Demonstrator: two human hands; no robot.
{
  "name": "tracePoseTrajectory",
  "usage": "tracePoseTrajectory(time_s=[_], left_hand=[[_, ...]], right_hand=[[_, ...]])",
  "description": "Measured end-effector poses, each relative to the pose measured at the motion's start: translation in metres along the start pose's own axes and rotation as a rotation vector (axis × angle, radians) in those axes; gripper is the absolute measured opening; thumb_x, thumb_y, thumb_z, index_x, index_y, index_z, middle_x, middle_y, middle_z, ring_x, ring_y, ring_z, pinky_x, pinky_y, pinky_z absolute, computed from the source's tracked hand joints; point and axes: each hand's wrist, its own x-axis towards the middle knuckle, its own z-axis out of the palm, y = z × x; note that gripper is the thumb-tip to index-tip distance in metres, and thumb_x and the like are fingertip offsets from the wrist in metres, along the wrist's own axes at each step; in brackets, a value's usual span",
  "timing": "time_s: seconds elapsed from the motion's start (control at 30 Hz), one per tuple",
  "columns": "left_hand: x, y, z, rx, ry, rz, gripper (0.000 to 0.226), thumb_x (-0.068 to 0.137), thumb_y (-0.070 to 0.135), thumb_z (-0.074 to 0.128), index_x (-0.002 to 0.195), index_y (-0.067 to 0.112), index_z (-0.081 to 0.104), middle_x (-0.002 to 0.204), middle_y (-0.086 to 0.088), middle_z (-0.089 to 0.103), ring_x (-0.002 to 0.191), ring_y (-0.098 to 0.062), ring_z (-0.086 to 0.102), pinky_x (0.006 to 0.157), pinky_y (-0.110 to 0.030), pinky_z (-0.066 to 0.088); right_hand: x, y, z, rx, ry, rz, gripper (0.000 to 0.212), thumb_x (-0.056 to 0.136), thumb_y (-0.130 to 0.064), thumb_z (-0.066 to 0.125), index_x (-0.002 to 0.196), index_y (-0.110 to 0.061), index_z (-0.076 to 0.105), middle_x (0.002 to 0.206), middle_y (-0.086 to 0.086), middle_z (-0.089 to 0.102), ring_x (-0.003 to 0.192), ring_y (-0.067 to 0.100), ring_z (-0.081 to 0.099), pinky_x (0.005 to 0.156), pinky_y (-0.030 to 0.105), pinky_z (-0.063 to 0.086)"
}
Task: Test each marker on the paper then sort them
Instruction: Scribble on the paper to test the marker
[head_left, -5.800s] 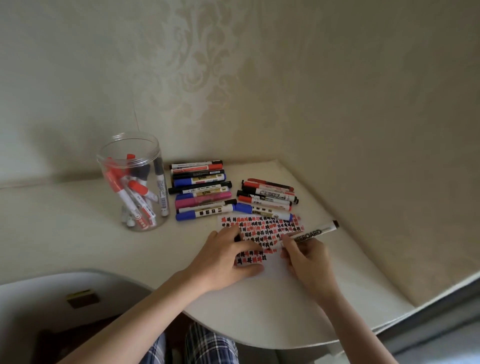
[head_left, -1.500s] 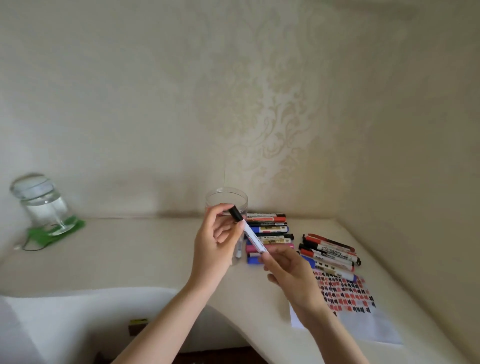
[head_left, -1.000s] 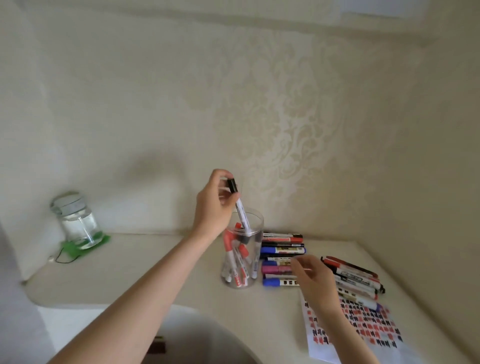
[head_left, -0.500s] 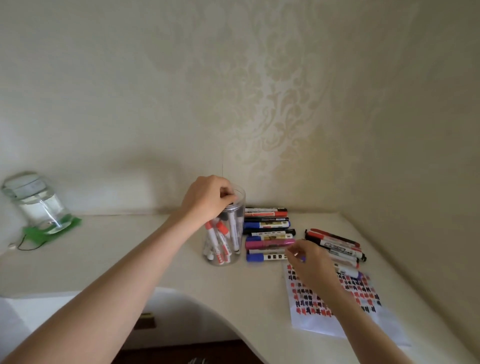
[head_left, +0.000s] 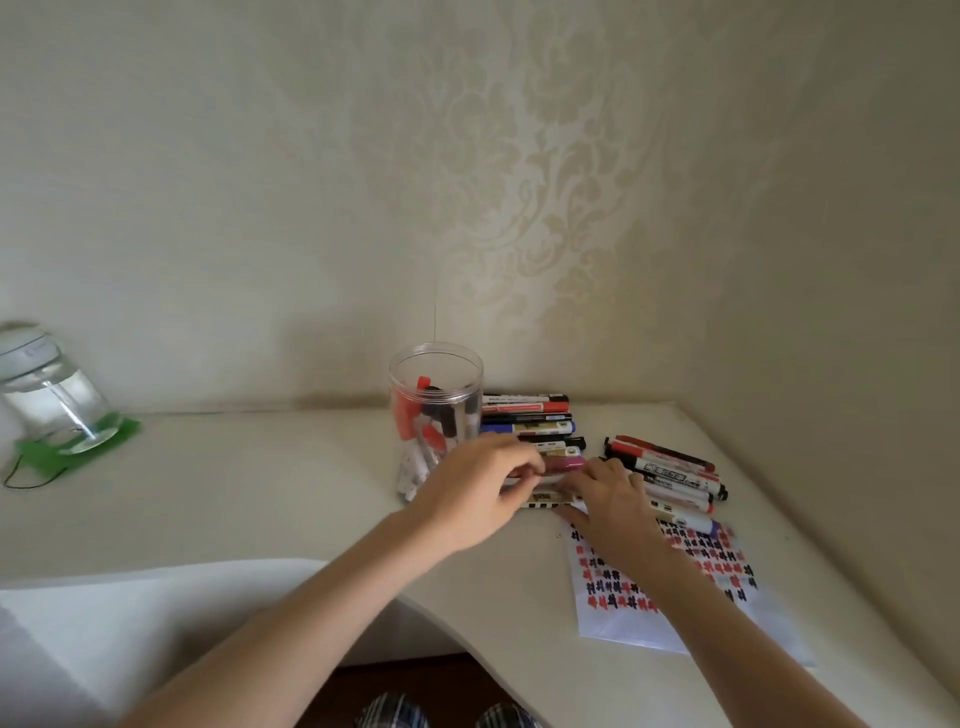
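Note:
A clear plastic jar (head_left: 436, 384) stands upright on the table and holds several red and black markers. Right of it lies a row of markers (head_left: 527, 415), with a pink one (head_left: 563, 464) near its front. A second row of markers (head_left: 670, 470) lies further right. The white paper (head_left: 691, 587), covered in red and black test marks, lies in front. My left hand (head_left: 475, 493) has curled fingers that pinch a white marker (head_left: 519, 476) in the first row. My right hand (head_left: 615, 501) lies over that row's near end, above a checkered marker (head_left: 545, 501); its fingertips are hidden.
A glass water jar (head_left: 49, 400) with a straw stands on a green mat (head_left: 78, 449) at the far left. The cream table (head_left: 270, 483) meets walls behind and to the right. Its front edge curves inward near my body.
My left hand dropped the black-capped marker into the jar, then moved right and down to the first marker row. My right hand shifted slightly onto that row's near end.

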Motion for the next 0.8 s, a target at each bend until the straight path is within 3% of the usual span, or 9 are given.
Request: tracePoseTrajectory(time_s=[0.1, 0.17, 0.23, 0.3, 0.4, 0.53, 0.67, 0.8], left_hand=[[-0.020, -0.014, 0.025, 0.048, 0.062, -0.069, 0.020, 0.090, 0.021, 0.066, 0.109, 0.017, 0.068, 0.104, 0.007, 0.064, 0.093, -0.004, 0.057, 0.083, -0.024, 0.051], [-0.028, -0.018, 0.033, 0.062, 0.119, -0.075, 0.030, 0.090, 0.027, 0.064, 0.118, 0.016, 0.062, 0.114, 0.006, 0.062, 0.104, -0.006, 0.057, 0.091, -0.025, 0.051], [-0.030, -0.016, 0.037, 0.087, 0.137, -0.045, 0.041, 0.090, 0.034, 0.061, 0.126, 0.014, 0.055, 0.121, 0.002, 0.062, 0.112, -0.009, 0.057, 0.099, -0.026, 0.048], [-0.030, -0.012, 0.040, 0.103, 0.132, -0.018, 0.044, 0.091, 0.037, 0.056, 0.127, 0.014, 0.053, 0.118, 0.001, 0.064, 0.108, -0.010, 0.060, 0.096, -0.028, 0.048], [-0.029, 0.003, 0.049, 0.003, 0.101, -0.017, 0.035, 0.094, 0.036, 0.048, 0.118, 0.012, 0.058, 0.103, 0.003, 0.066, 0.089, -0.006, 0.059, 0.080, -0.025, 0.052], [-0.022, 0.023, 0.068, -0.092, 0.021, -0.024, 0.039, 0.097, 0.039, 0.039, 0.116, 0.012, 0.058, 0.101, 0.002, 0.064, 0.083, -0.005, 0.057, 0.072, -0.016, 0.048], [-0.019, 0.030, 0.079, -0.103, -0.067, -0.084, 0.026, 0.100, 0.031, 0.046, 0.116, 0.012, 0.053, 0.097, 0.003, 0.062, 0.077, -0.007, 0.057, 0.066, -0.017, 0.046], [-0.020, 0.036, 0.083, -0.103, -0.125, -0.121, 0.020, 0.102, 0.032, 0.045, 0.111, 0.015, 0.053, 0.097, 0.004, 0.058, 0.081, -0.008, 0.054, 0.067, -0.015, 0.044]], right_hand=[[-0.005, -0.001, -0.007, 0.020, 0.024, -0.047, 0.020, 0.084, -0.035, 0.072, 0.100, -0.024, 0.068, 0.109, 0.000, 0.065, 0.104, 0.025, 0.058, 0.087, 0.044, 0.046], [-0.009, -0.002, -0.024, 0.165, 0.002, -0.085, 0.019, 0.091, -0.034, 0.063, 0.107, -0.026, 0.062, 0.110, -0.006, 0.066, 0.101, 0.013, 0.060, 0.090, 0.038, 0.049], [-0.015, -0.009, -0.050, 0.366, -0.069, -0.068, 0.018, 0.091, -0.034, 0.063, 0.107, -0.027, 0.061, 0.095, -0.012, 0.067, 0.080, -0.001, 0.062, 0.073, 0.020, 0.053], [-0.025, -0.015, -0.071, 0.575, -0.103, 0.012, 0.016, 0.089, -0.032, 0.067, 0.104, -0.026, 0.064, 0.072, -0.012, 0.061, 0.058, -0.001, 0.056, 0.052, 0.012, 0.044], [-0.040, -0.018, -0.089, 0.901, -0.101, 0.246, 0.013, 0.087, -0.032, 0.070, 0.092, -0.020, 0.069, 0.055, -0.002, 0.057, 0.043, 0.002, 0.044, 0.046, 0.012, 0.035], [-0.060, -0.020, -0.080, 1.325, 0.025, 0.560, 0.026, 0.088, -0.034, 0.066, 0.080, -0.009, 0.065, 0.060, 0.000, 0.054, 0.054, 0.010, 0.045, 0.052, 0.018, 0.039], [-0.074, -0.022, -0.067, 1.437, 0.103, 0.740, 0.026, 0.091, -0.039, 0.063, 0.093, -0.014, 0.067, 0.071, 0.000, 0.062, 0.062, 0.010, 0.055, 0.060, 0.024, 0.043], [-0.080, -0.026, -0.062, 1.398, 0.084, 0.714, 0.033, 0.082, -0.048, 0.066, 0.089, -0.015, 0.067, 0.063, -0.003, 0.059, 0.059, 0.011, 0.052, 0.059, 0.026, 0.044]])
